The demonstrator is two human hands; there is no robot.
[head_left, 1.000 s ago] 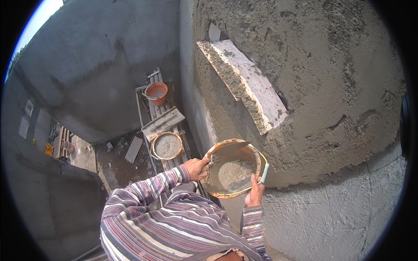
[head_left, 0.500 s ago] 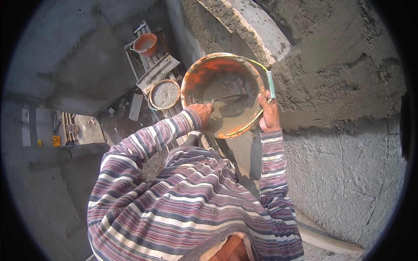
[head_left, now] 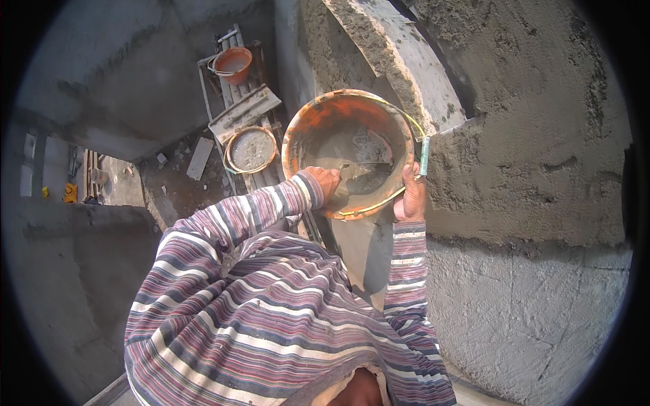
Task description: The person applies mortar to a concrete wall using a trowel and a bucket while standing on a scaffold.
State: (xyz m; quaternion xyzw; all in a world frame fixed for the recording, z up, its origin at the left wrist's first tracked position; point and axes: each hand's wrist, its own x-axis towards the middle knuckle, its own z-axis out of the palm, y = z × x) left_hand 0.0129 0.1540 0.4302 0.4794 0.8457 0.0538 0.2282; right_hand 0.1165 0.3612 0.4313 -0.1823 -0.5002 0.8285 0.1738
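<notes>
A large orange bucket (head_left: 323, 116), its wall smeared with mortar, is in front of me with grey wet mortar (head_left: 349, 145) inside. My right hand (head_left: 410, 196) is closed on its right rim, thumb on top, beside the green-sleeved part of the wire handle (head_left: 424, 157). Reaching over the near-left rim, my left hand (head_left: 323, 184) is wrapped round the grip of a trowel (head_left: 369, 163). The thin blade points right across the inside of the bucket, seen almost edge-on over a dark patch of mortar. The fingers of my left hand hide the trowel's grip.
A plank scaffold (head_left: 233, 91) to the far left carries a small orange bucket (head_left: 233, 63), a mortar-stained board (head_left: 244, 114) and a mortar-filled bucket (head_left: 251, 149). On the right stands a wall (head_left: 514, 176), freshly coated above a rough grey lower band (head_left: 528, 304). A curved concrete edge (head_left: 413, 61) lies ahead.
The trowel blade has turned from a broad dark shape to a thin line and sits slightly lower in the picture. My right hand still grips the rim. The whole view has shifted a little.
</notes>
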